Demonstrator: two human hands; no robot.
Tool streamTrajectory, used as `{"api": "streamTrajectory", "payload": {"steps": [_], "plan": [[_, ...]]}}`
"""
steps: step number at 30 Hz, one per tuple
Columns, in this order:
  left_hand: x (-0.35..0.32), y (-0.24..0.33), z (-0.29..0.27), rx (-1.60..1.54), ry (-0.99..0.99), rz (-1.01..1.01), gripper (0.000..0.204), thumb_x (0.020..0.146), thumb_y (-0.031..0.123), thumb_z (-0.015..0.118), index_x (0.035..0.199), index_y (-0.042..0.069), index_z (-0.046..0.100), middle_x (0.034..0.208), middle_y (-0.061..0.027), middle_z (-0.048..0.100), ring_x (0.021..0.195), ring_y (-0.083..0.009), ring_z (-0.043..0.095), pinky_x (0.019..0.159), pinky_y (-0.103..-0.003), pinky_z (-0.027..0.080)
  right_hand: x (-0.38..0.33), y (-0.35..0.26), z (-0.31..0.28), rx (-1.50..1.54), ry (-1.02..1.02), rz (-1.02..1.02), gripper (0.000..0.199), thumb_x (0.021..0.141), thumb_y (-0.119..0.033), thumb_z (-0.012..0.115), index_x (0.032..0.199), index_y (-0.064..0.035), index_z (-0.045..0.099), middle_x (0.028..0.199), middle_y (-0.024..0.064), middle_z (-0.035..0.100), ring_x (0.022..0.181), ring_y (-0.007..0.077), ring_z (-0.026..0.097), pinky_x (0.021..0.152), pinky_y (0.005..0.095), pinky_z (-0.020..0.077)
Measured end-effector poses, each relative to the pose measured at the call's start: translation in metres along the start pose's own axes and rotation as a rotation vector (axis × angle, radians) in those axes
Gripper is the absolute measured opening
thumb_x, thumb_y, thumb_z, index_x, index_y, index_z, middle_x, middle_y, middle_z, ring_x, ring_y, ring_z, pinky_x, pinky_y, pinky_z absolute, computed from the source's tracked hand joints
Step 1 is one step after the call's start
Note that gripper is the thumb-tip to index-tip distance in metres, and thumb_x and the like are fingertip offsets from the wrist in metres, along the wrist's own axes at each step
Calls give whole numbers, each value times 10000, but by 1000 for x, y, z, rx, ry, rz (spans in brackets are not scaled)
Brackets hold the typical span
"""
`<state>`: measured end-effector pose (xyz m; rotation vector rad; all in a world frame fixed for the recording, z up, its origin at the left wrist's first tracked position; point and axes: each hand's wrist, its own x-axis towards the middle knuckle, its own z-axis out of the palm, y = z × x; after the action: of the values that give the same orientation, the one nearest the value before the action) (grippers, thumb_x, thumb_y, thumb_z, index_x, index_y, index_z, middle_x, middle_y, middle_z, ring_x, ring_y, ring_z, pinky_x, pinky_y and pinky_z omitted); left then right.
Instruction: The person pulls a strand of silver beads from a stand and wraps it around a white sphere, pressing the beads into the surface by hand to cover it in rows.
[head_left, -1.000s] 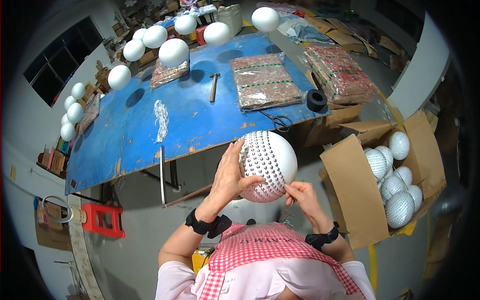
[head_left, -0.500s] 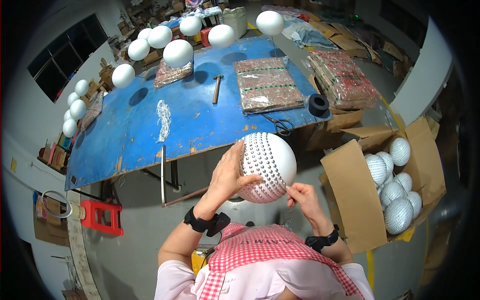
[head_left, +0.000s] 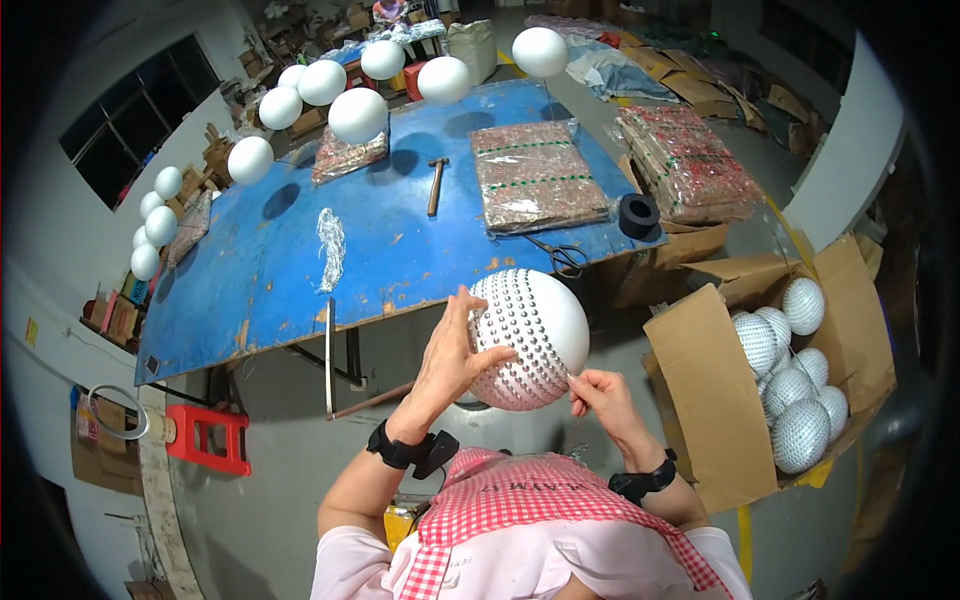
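Table (head_left: 270, 270), worn and blue, spans the upper half of the frame. Below it, at centre, is the white ball (head_left: 560, 325) I'm watching, bare on its right. The left hand (head_left: 448, 358) lies spread against the ball's left side; I'd want that palm firm but gentle, so nothing slips. The right hand (head_left: 607, 400), at the ball's lower right, has thumb and forefinger pressed together; what they pinch, I cannot tell. Silver beads (head_left: 522, 322) run in close rows; I'd keep each row snug against its neighbour.
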<state>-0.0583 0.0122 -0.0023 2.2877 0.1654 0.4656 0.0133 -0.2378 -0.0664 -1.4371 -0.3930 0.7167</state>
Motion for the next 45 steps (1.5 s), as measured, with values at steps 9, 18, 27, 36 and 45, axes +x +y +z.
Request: {"api": "streamTrajectory", "payload": {"steps": [9, 18, 27, 36, 45], "plan": [[6, 2, -7, 196, 42, 145, 736, 716, 372, 805, 1289, 23, 501, 1215, -204, 546, 1128, -381, 532, 967, -441, 432, 7, -5, 0, 30, 36, 16, 287, 952, -198, 612, 729, -19, 627, 645, 10, 603, 582, 69, 569, 553, 216, 446], [2, 4, 3, 215, 64, 171, 775, 740, 419, 777, 1378, 112, 460, 1386, -285, 408, 1263, -432, 430, 1024, -476, 399, -5, -21, -3, 17, -8, -72, 273, 945, -173, 607, 715, -25, 617, 641, -1, 596, 592, 65, 569, 557, 212, 439], [8, 1, 1, 226, 36, 144, 628, 810, 341, 739, 1351, 123, 504, 1282, -248, 485, 1154, -399, 501, 966, -446, 435, 19, -1, -6, 17, -46, 1, 277, 957, -203, 599, 745, -26, 627, 643, 0, 599, 589, 62, 563, 560, 215, 444], [14, 1, 4, 238, -17, 146, 861, 755, 439, 766, 1425, 67, 376, 1439, -305, 374, 1357, -460, 342, 1088, -487, 328, 16, -11, 0, -6, -36, -51, 296, 964, -206, 588, 735, -24, 625, 643, 8, 604, 590, 70, 565, 563, 217, 447], [22, 9, 4, 243, 111, 116, 482, 820, 232, 747, 1243, 81, 573, 1291, -259, 481, 1204, -385, 489, 977, -416, 449, 26, -6, -7, 17, 0, -55, 283, 957, -194, 595, 743, -13, 629, 655, 13, 604, 585, 77, 570, 559, 223, 455]]}}
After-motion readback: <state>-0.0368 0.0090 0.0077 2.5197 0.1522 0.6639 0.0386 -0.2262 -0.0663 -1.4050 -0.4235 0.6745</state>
